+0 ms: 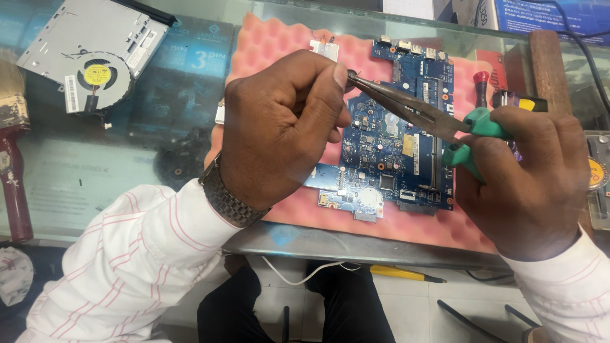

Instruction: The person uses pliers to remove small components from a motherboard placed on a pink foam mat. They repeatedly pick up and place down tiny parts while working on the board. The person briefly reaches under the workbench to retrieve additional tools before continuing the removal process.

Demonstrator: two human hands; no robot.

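We grip the green-handled needle-nose pliers (419, 114) in our closed right hand (524, 184) at the right of the frame, their long axis running up-left to the tip at centre. Our left hand (279, 127), fingers curled, pinches a small dark part at that tip, above the blue circuit board (397, 140) on pink foam padding (273, 44).

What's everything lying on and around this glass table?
Circuit board: one, blue, on foam.
Foam: one, pink, table centre.
Pliers: one, green handles, over board.
Fan: one, silver, yellow label, top left.
Drive: one, grey, top left.
Brush: one, red handle, left edge.
Screwdriver: one, yellow, under table.
Table: one, glass.
Watch: one, grey, left wrist.
Left hand: at plier tips.
Right hand: gripping pliers.
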